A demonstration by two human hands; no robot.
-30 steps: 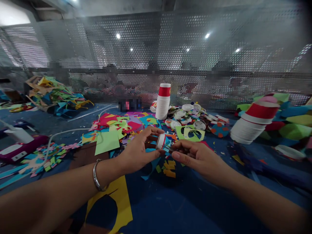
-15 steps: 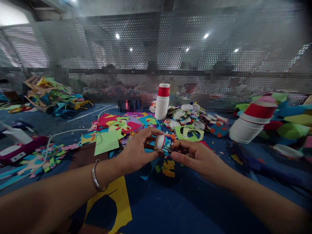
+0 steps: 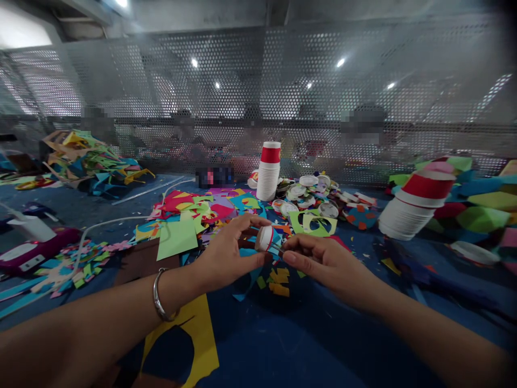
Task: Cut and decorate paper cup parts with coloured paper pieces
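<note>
Thumb and fingers of my left hand (image 3: 232, 249) close round a small white cup piece (image 3: 265, 238) with a red rim and blue on its face. From the right, my right hand (image 3: 319, 258) pinches a thin metal tool, like tweezers (image 3: 278, 247), whose tip meets the blue face. Small orange paper pieces (image 3: 279, 283) lie on the blue table (image 3: 274, 345) below the hands. A green paper sheet (image 3: 176, 238) is left of them, and a yellow cut-out sheet (image 3: 205, 339) lies by my left forearm.
A stack of paper cups (image 3: 267, 180) stands behind the hands; another stack (image 3: 412, 213) leans at the right. Cut cup pieces (image 3: 307, 200) are heaped between them. Scrap paper (image 3: 89, 161) and a purple power strip (image 3: 36, 250) with a white cable are on the left.
The cup piece is tilted slightly differently between my hands. The camera view has shifted a little; both hands keep nearly the same place and their holds.
</note>
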